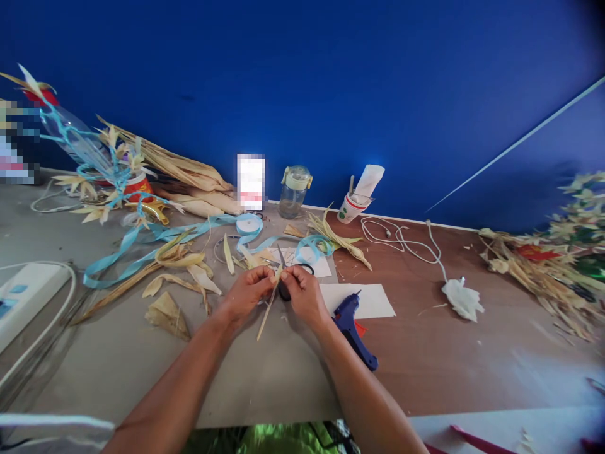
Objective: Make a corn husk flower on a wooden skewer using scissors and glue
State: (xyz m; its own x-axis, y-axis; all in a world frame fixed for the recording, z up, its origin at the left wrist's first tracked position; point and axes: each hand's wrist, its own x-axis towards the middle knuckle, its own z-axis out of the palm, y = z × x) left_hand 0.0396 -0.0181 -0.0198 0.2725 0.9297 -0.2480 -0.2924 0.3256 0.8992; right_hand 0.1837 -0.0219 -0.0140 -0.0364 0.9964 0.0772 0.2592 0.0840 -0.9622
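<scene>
Both my hands meet over the middle of the table, fingers pinched. Between them is a narrow strip of dried corn husk (pixel 267 313), its lower end hanging toward me. My left hand (pixel 249 289) grips the strip from the left, and my right hand (pixel 305 292) pinches it near its upper part. Just behind my fingers lies a pair of scissors (pixel 306 268) with dark handles, partly hidden by my right hand. A blue glue gun (pixel 352 328) rests to the right of my right forearm, over a white sheet (pixel 373 300).
Loose husks (pixel 172 315) and light blue ribbon (pixel 120 258) lie at left. A lidded jar (pixel 293 195), a paper cup (pixel 350 207) and a white cable (pixel 401 236) are along the wall. A power strip (pixel 35 296) sits far left, more dried husks (pixel 539 268) far right.
</scene>
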